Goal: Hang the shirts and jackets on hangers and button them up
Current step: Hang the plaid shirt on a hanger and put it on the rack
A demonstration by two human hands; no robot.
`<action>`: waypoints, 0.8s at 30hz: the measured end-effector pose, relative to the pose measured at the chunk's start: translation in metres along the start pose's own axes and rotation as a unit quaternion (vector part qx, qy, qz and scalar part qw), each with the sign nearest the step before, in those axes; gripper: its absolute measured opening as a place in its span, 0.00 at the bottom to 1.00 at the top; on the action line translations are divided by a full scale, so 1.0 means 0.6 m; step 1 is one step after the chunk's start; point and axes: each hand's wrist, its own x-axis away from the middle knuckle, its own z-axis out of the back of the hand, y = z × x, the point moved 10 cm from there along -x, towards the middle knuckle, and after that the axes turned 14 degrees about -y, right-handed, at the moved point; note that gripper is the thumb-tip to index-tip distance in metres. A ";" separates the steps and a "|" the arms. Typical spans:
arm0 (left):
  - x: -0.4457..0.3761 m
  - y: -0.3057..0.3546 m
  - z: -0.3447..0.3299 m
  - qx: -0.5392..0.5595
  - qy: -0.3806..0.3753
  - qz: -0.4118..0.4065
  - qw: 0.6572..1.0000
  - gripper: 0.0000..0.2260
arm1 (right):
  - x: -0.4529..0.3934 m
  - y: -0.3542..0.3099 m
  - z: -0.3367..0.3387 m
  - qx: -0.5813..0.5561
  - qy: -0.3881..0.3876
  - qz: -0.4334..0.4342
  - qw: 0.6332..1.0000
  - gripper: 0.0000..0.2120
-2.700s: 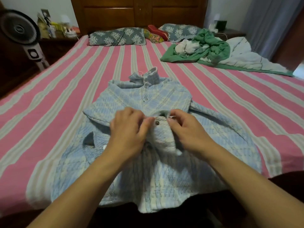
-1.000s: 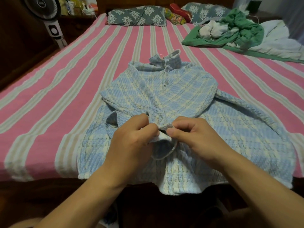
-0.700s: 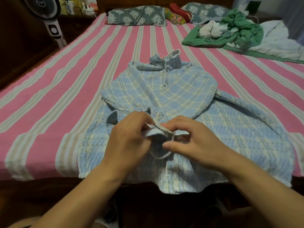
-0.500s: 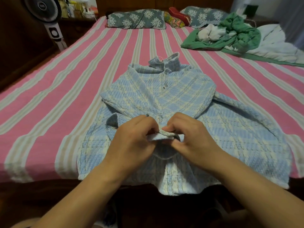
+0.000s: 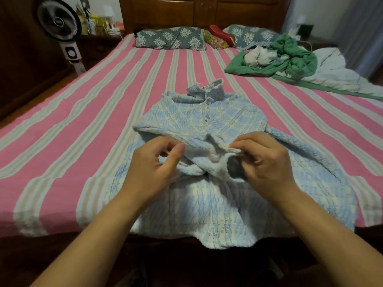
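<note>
A light blue and white checked shirt (image 5: 207, 121) lies front up on the pink striped bed (image 5: 83, 121), collar toward the headboard, its upper buttons fastened. My left hand (image 5: 154, 162) pinches the shirt's left front edge between thumb and fingers. My right hand (image 5: 263, 156) pinches the other front edge, held up a little off the bed. The two edges are apart, with a gap of bunched cloth between my hands. No hanger shows apart from a thin pink loop at the collar (image 5: 200, 84).
A heap of green and white clothes (image 5: 286, 56) lies at the bed's far right. Pillows (image 5: 170, 38) sit against the wooden headboard. A standing fan (image 5: 60, 23) is at the left, beside a cluttered nightstand. The bed's near edge runs below the shirt hem.
My hands, close together over one spot of the placket, have moved apart, each drawing a front edge sideways. The camera has tilted up a little.
</note>
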 end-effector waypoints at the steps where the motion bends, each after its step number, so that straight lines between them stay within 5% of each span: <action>1: -0.001 -0.005 0.006 -0.034 0.013 -0.004 0.999 0.08 | 0.006 0.025 -0.010 0.014 -0.041 -0.019 0.999 0.09; 4: -0.010 -0.037 0.005 -0.118 0.006 0.024 0.993 0.07 | 0.049 0.090 -0.083 0.013 -0.302 -0.100 0.948 0.20; 6: -0.021 -0.048 0.006 -0.126 0.007 0.038 0.991 0.06 | 0.068 0.102 -0.077 0.032 -0.374 -0.111 0.920 0.23; 12: -0.034 0.007 0.052 0.016 0.110 0.026 0.993 0.05 | -0.048 0.143 0.031 0.051 -0.328 -0.218 0.918 0.16; 15: -0.104 -0.020 0.035 0.063 0.034 0.091 0.993 0.05 | -0.124 0.199 -0.008 0.098 -0.377 -0.224 0.893 0.14; 20: -0.307 -0.154 -0.035 -0.176 -0.151 0.122 0.965 0.11 | -0.254 0.373 -0.171 0.090 -0.357 -0.272 0.889 0.18; 24: -0.478 -0.344 -0.091 -0.436 -0.266 0.148 0.847 0.26 | -0.365 0.547 -0.284 0.113 -0.319 -0.355 0.872 0.19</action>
